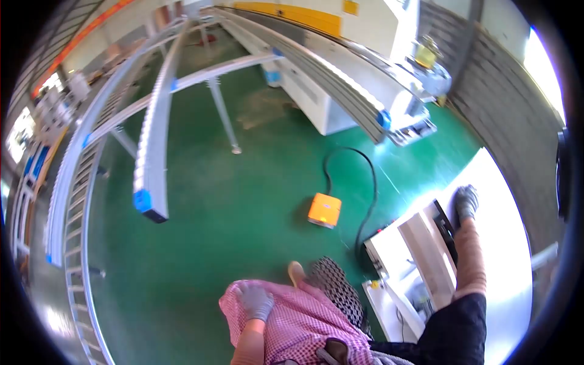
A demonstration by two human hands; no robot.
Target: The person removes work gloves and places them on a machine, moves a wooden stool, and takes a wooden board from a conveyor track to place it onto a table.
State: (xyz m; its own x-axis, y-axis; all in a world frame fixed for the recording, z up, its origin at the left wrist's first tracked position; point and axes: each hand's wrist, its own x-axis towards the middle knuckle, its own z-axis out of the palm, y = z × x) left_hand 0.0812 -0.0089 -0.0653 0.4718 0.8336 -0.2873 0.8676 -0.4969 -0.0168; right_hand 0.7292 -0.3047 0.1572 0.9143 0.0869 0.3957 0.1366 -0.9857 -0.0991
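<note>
My left hand (255, 302), in a grey glove, is closed on the pink checked apron (298, 313) at my front, and the cloth spreads out around it. Stretched far to the right, my right hand (466, 202), gloved too, lies at the white top (502, 243) of a cabinet. Its fingers are bunched and too small to make out, and anything under them is hidden. Beside the right wrist is a flat black object (446, 228), partly covered by the forearm, possibly a keyboard.
An orange foot pedal (324, 210) sits on the green floor, its black cable (372, 182) curving around to the cabinet. Long metal rails (155, 134) on legs extend ahead at the left. A large white machine (304, 91) stands ahead. Open shelves (401, 292) are at the right.
</note>
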